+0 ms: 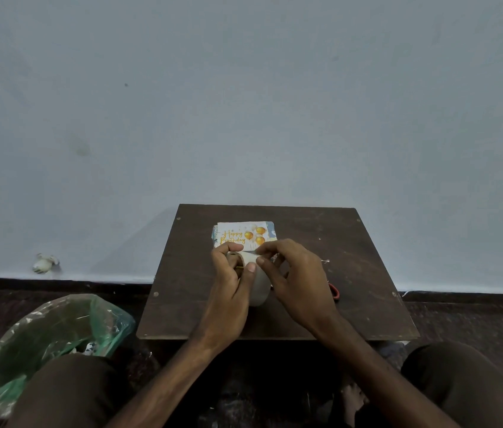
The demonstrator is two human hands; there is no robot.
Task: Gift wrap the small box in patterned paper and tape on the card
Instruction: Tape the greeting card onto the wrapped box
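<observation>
A white "Happy Birthday" card (244, 234) with gold balloons lies on top of the wrapped box (272, 230), whose blue patterned paper shows only at the card's left and right edges. Both sit at the middle rear of the small brown table (367, 257). Just in front of them my left hand (231, 282) grips a whitish tape roll (258, 291), fingers through its core and thumb on its rim. My right hand (298, 279) pinches the tape's free end at the top of the roll, beside my left thumb.
A red-handled tool (335, 292), mostly hidden behind my right hand, lies on the table. A bin lined with a green plastic bag (52, 338) stands on the floor at the left. A pale wall rises right behind the table. My knees flank the table's front.
</observation>
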